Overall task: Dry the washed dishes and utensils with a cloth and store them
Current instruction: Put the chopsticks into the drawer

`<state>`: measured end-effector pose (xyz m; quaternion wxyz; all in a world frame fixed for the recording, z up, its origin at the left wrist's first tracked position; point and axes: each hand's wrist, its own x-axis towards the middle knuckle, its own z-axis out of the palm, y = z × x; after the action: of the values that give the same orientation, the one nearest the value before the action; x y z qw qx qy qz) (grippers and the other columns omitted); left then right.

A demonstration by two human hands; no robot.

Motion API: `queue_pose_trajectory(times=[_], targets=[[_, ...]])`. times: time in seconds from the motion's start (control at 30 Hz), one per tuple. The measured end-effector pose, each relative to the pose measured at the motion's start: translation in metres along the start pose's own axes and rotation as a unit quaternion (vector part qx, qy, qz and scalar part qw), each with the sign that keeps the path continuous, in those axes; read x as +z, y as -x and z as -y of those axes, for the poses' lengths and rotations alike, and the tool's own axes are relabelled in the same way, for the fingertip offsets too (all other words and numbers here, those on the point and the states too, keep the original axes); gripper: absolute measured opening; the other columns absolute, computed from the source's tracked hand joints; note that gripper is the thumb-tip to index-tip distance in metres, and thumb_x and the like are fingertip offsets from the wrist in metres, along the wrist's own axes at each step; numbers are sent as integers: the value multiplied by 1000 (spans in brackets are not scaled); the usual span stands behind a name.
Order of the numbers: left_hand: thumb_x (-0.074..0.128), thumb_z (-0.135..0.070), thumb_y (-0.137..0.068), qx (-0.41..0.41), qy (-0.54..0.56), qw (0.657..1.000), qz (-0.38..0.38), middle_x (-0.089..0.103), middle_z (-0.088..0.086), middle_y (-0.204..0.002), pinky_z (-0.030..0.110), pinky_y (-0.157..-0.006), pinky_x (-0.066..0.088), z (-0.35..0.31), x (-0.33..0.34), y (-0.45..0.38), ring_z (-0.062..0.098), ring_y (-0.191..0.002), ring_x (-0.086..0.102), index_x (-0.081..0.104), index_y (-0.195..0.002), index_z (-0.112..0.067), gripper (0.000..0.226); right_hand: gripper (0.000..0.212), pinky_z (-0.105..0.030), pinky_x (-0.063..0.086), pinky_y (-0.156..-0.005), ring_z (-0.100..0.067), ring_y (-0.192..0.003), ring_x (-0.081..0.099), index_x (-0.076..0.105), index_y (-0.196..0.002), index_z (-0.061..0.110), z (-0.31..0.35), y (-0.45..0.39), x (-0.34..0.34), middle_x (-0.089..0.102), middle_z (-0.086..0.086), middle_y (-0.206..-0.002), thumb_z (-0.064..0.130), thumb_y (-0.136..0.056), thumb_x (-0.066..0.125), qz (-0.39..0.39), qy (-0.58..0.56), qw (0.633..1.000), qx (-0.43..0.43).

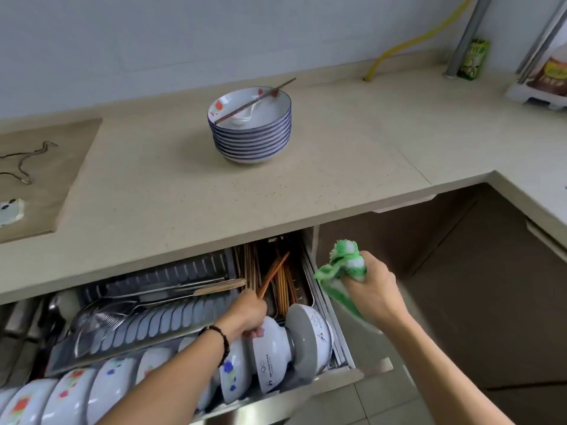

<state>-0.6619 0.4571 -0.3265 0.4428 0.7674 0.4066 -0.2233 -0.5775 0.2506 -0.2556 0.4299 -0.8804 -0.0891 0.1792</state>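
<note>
A pull-out dish drawer [320, 297] stands open under the counter. My left hand [247, 315] reaches into it and holds brown chopsticks [273, 274], their tips over the tray of several other chopsticks [283, 285]. My right hand [372, 289] hovers to the right of the drawer, closed on a bunched green and white cloth [342, 271]. On the counter stands a stack of blue-rimmed plates [250, 134] with a pair of chopsticks [256, 99] and a white spoon [245, 116] lying in the top one.
Bowls [276, 357] stand on edge in a row along the drawer's front. A metal strainer [98, 322] and ladle lie on the rack behind them. The beige counter [337, 142] turns a corner at right, where a yellow hose [399, 47], metal poles and packets stand.
</note>
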Motion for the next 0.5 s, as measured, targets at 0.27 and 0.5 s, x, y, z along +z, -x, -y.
queue_pose_trajectory(times=[0.27,0.5], targets=[[43,-11,-99,29,-89,988,-124,67,11,-80,28,-57,55,-19,43,-94,24,-64,65,60,-89,-6,20,10,-34,48,-68,-18,-82,62,59,-91,22,-35,-57,16,66,5,-83,30,-88,65,-5,3,1000,-13],[49,-12,-94,43,-211,965,-147,50,18,-134,38,-94,48,-29,61,-119,36,-118,58,52,-130,-2,38,14,-31,46,-68,-15,-84,61,60,-101,20,-46,-83,31,65,8,-86,26,-89,65,22,22,999,-12]])
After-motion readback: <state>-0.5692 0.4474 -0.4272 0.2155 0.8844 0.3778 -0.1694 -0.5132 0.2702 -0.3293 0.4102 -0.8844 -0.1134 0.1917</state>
